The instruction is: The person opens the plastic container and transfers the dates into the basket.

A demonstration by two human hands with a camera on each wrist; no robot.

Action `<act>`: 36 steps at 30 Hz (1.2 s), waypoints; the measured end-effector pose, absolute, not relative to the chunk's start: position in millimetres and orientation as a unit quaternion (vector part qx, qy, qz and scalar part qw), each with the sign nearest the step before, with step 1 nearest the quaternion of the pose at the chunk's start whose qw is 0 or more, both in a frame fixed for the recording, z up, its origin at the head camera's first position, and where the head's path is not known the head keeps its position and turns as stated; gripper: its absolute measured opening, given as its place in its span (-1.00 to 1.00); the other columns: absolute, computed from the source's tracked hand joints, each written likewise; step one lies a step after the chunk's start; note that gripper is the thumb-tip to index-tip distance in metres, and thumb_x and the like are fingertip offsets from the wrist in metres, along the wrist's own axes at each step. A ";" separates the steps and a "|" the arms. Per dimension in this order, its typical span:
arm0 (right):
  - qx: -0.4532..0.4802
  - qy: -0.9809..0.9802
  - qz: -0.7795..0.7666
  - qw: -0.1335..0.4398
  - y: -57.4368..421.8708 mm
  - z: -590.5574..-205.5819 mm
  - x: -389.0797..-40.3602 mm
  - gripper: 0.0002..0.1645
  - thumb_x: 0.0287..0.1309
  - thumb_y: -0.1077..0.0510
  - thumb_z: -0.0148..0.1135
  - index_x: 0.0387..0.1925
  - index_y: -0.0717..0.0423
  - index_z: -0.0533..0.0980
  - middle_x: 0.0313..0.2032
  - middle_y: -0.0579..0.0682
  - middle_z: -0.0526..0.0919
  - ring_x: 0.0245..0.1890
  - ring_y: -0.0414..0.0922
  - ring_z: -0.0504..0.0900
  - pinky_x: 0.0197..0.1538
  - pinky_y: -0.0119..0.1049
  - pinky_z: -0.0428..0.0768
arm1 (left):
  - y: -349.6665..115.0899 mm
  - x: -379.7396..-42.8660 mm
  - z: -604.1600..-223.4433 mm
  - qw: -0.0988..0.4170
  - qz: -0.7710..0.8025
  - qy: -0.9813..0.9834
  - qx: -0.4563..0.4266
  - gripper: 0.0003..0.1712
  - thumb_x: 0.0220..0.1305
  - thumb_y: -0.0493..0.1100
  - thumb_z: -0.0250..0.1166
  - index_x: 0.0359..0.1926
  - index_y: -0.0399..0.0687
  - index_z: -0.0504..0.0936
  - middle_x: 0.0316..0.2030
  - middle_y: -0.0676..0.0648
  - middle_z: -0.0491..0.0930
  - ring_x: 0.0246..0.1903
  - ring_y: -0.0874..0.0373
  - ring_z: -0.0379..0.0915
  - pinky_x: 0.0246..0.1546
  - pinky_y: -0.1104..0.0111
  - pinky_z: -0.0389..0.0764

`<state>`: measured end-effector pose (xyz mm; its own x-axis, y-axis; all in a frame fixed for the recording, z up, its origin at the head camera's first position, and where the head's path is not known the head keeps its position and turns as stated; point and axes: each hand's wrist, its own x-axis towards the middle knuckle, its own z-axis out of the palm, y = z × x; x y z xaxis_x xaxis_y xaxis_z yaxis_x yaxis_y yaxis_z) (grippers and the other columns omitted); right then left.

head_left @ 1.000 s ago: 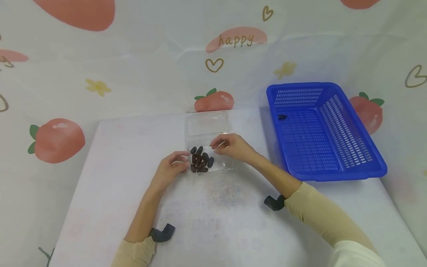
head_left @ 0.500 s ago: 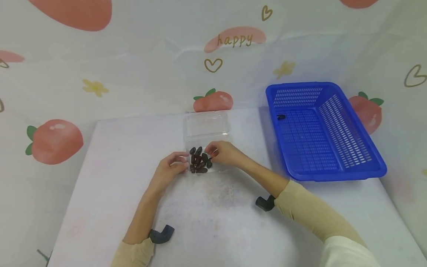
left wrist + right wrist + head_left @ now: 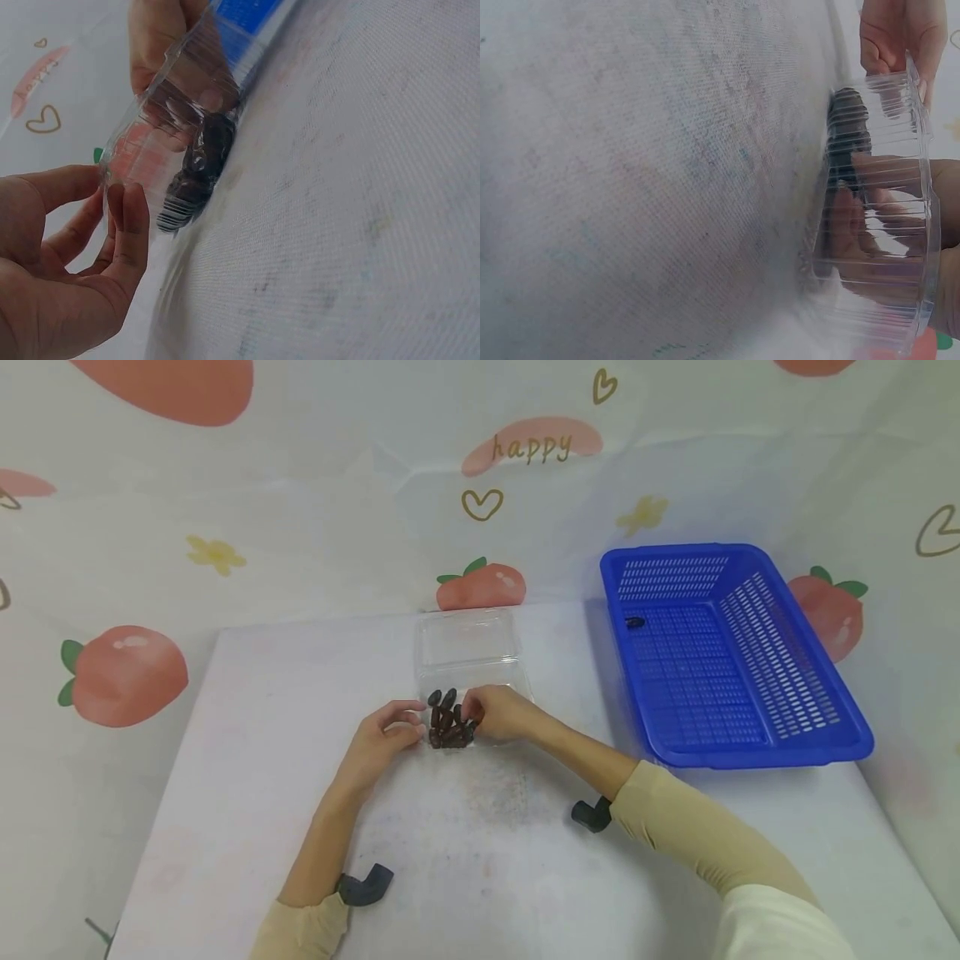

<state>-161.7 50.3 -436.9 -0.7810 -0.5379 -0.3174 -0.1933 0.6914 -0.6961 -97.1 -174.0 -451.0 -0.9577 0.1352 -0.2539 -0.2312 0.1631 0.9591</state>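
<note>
A clear plastic clamshell box (image 3: 495, 677) stands with its lid folded back, several dark, glossy, oval dates (image 3: 447, 720) packed in its left half. My left hand (image 3: 386, 735) touches the box's left side, thumb and fingers spread apart along the wall; in the left wrist view its fingertips (image 3: 135, 214) rest right at the rim. Reaching over the box, my right hand (image 3: 502, 712) has its thumb and fingers down among the dates on their right side. Through the ribbed wall in the right wrist view, its fingertips (image 3: 862, 163) close round one of the dates (image 3: 847, 142).
To the right, a blue perforated basket (image 3: 645, 727) has one small dark date-like piece (image 3: 634, 622) near its left wall. A fruit-printed sheet (image 3: 337, 510) rises behind the white-covered table (image 3: 300, 668). Dark cameras (image 3: 367, 887) are strapped at both forearms.
My right hand has come down and left from over the box's middle onto the dates at their right edge. The date there shifted slightly down. My left hand stays put.
</note>
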 end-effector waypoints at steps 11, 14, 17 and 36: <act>-0.230 0.877 -0.338 0.253 50.2 -437.3 -157.5 -0.73 -0.12 0.34 0.49 -0.34 0.05 0.61 -0.41 -0.12 0.61 -0.34 -0.20 0.54 -0.18 -0.35 0.53 | -173.9 -98.3 -453.0 0.139 0.652 0.745 -0.024 -0.58 0.30 -0.34 0.28 0.18 -0.28 0.52 -0.17 -0.15 0.48 -0.29 0.14 0.60 -0.11 0.31 0.66; -0.231 0.887 -0.315 0.246 48.4 -433.4 -155.5 -0.78 -0.08 0.29 0.49 -0.37 -0.01 0.63 -0.42 -0.14 0.60 -0.34 -0.19 0.54 -0.18 -0.32 0.52 | -174.5 -98.6 -453.6 0.138 0.653 0.744 -0.020 -0.57 0.30 -0.35 0.28 0.18 -0.29 0.52 -0.17 -0.15 0.48 -0.30 0.13 0.60 -0.11 0.30 0.67; -0.236 0.894 -0.299 0.238 48.1 -426.9 -154.5 -0.81 -0.04 0.26 0.47 -0.36 -0.04 0.66 -0.42 -0.16 0.61 -0.32 -0.19 0.55 -0.18 -0.31 0.53 | -175.5 -98.3 -454.3 0.137 0.657 0.741 -0.018 -0.57 0.30 -0.36 0.27 0.19 -0.29 0.52 -0.17 -0.15 0.48 -0.31 0.14 0.60 -0.12 0.29 0.67; -0.239 0.850 -0.422 0.206 83.7 -379.8 -170.0 -0.84 0.15 0.19 0.42 -0.19 -0.01 0.68 -0.27 -0.15 0.71 -0.23 -0.19 0.66 -0.14 -0.28 0.62 | -176.4 -97.6 -455.2 0.146 0.660 0.737 -0.017 -0.57 0.32 -0.34 0.28 0.19 -0.26 0.52 -0.14 -0.16 0.47 -0.28 0.18 0.58 -0.09 0.30 0.67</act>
<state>-170.0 83.7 -379.8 -0.8011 -0.5799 -0.1478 -0.2327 0.5294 -0.8158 -97.6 -176.4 -455.2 -0.9569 0.1673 -0.2376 -0.2178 0.1285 0.9675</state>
